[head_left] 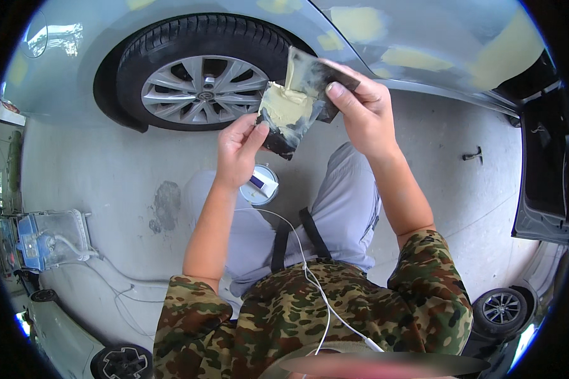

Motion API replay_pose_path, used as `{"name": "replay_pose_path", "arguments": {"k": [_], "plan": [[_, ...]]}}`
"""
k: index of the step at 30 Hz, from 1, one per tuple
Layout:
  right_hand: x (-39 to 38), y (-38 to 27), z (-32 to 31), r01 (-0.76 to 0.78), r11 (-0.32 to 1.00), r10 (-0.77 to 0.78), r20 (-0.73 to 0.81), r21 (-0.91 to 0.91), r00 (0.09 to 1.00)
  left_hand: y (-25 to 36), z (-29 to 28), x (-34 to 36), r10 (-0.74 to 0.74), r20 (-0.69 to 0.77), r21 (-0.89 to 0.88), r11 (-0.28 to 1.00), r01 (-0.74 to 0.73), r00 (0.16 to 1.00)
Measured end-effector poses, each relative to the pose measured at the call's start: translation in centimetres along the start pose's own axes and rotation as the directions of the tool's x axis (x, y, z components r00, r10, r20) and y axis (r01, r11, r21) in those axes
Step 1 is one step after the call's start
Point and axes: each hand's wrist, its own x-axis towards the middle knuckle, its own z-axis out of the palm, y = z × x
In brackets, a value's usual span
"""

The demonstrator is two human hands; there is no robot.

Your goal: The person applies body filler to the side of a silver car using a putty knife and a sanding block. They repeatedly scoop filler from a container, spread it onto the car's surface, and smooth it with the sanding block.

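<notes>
My left hand (237,148) grips a dark flat spreader plate (283,120) smeared with pale yellow body filler. My right hand (360,107) holds a second thin dark spreader (310,72) whose edge rests against the filler on the first plate. Both are held up in front of me, over my grey-trousered knees. A round tin with a white tube on it (260,184) sits just below my left hand.
A light blue car (423,38) with yellow filler patches and a silver alloy wheel (202,85) stands in front. An open dark car door (544,164) is at the right. A headlamp unit (50,237) with cables lies on the concrete floor at the left.
</notes>
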Motion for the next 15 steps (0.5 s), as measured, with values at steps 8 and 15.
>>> {"name": "replay_pose_path", "arguments": {"k": [8, 15], "plan": [[-2.2, 2.1, -3.9, 0.071, 0.723, 0.087, 0.192, -0.688, 0.978, -0.7, -0.6, -0.1, 0.07, -0.089, 0.027, 0.997, -0.068, 0.994], [-3.0, 2.0, 1.1, 0.171, 0.679, -0.357, -0.118, -0.714, 0.927, -1.2, 1.8, -0.5, 0.084, -0.237, 0.299, 0.954, -0.01, 0.968]]}}
